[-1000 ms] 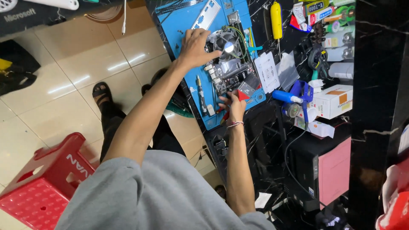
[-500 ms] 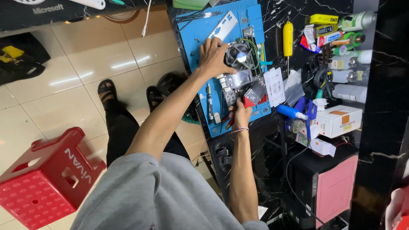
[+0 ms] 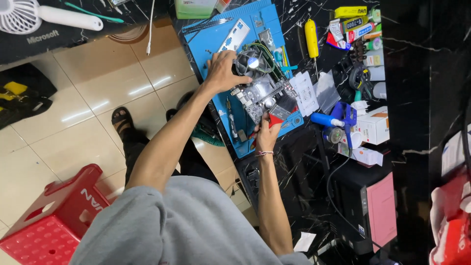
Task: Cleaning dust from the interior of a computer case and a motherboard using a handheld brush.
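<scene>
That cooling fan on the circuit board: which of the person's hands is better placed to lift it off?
Probably the left hand: it already rests against the cooling fan on the circuit board. The right hand sits at the board's near edge, gripping a red-handled tool, so it isn't free.

A red plastic stool [image 3: 46,216] stands on the tiled floor at seven o'clock; a white handheld fan [image 3: 29,14] lies at eleven o'clock; a yellow-handled screwdriver [image 3: 311,38] rests on the black marbled counter at one o'clock; a blue tool [image 3: 341,117] and a white carton [image 3: 375,125] sit near three o'clock; a pink-fronted box [image 3: 381,211] stands at four o'clock.
</scene>
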